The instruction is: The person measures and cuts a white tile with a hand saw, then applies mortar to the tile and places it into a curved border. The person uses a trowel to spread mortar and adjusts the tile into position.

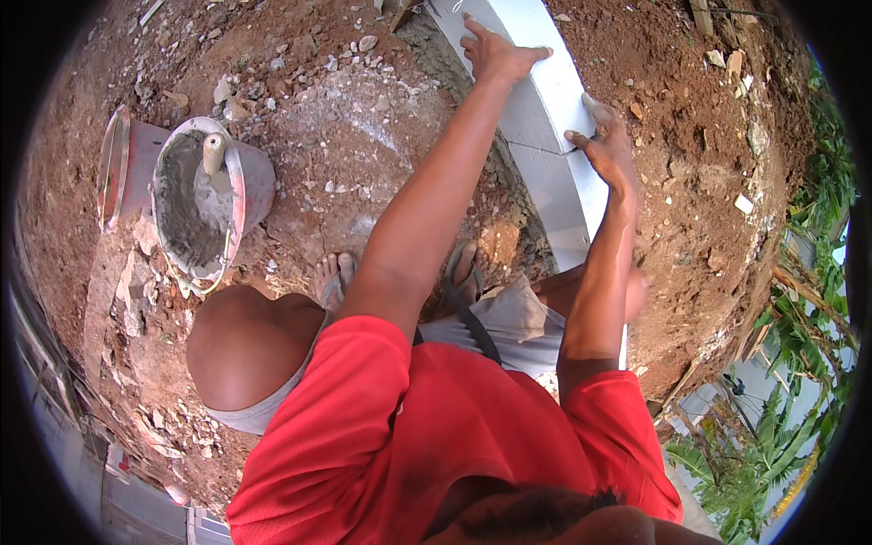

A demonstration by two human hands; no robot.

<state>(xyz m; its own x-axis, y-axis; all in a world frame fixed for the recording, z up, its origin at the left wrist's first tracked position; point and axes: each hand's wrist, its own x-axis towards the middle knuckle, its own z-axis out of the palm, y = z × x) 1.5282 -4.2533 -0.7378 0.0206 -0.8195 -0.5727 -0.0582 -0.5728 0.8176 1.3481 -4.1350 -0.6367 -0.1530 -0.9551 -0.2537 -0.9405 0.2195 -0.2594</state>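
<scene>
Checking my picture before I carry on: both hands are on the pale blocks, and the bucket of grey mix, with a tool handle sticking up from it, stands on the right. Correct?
Not quite: the head view shows the bucket of grey mix, with a tool handle sticking up, on the left. Left hand and right hand are indeed on the pale blocks.

The left hand spreads its fingers over the far white block; the right hand touches that block's right edge near the joint with the nearer block. Left, on reddish soil, stands a bucket of grey mortar, a tool handle sticking up.
</scene>
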